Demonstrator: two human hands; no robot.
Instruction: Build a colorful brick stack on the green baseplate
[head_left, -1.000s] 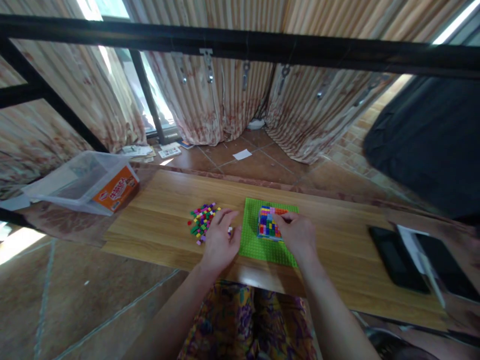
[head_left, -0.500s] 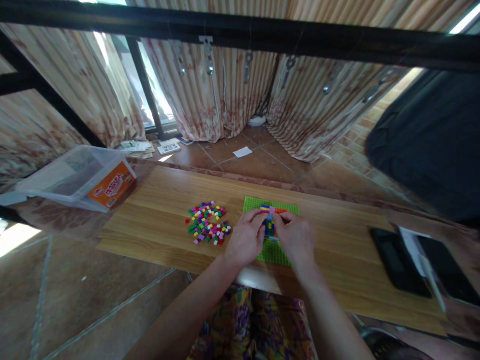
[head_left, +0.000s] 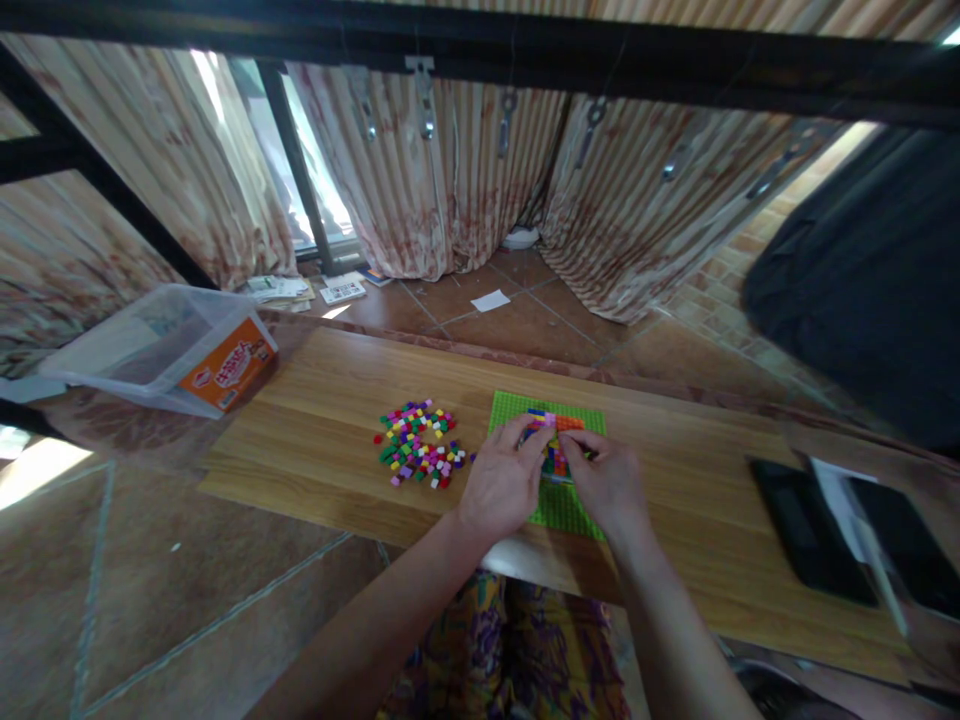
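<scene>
Left hand and right hand, fingertips close together, over a colourful brick block on a green baseplate

Wooden tabletop runs from the baseplate rightward to a black tablet, its near edge just below the plate; loose bricks lie scattered beside the left hand; past the tabletop's left end sits a see-through box, its contents hard to make out; curled fingers hide part of the block, and I can't tell whether either hand grips a piece
</scene>
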